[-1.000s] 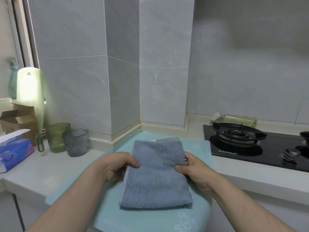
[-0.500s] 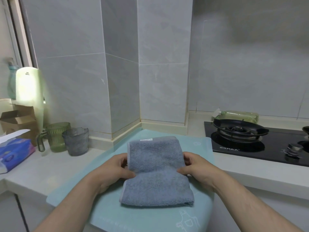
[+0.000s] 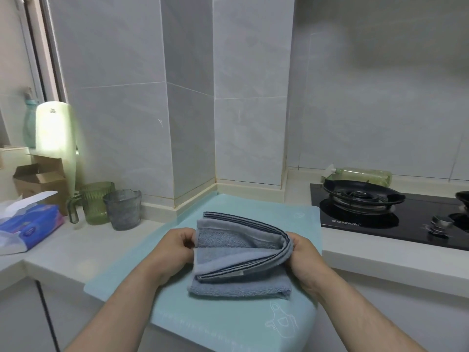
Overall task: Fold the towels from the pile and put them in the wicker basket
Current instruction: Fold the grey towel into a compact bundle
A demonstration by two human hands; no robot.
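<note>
A grey-blue towel with dark striped borders lies on a light teal mat at the counter's front. Its far half is lifted and doubled over toward me, the striped edges showing in a curve. My left hand pinches the towel's left side, and my right hand grips the folded right edge. No towel pile or wicker basket is in view.
A black gas hob with a burner sits at the right, a green bottle lying behind it. At the left stand a green glass mug, a grey glass cup, a tissue pack and a cardboard box.
Both hands have lifted the towel's far half and brought it over toward me, so the flat towel now shows its striped borders in a fold.
</note>
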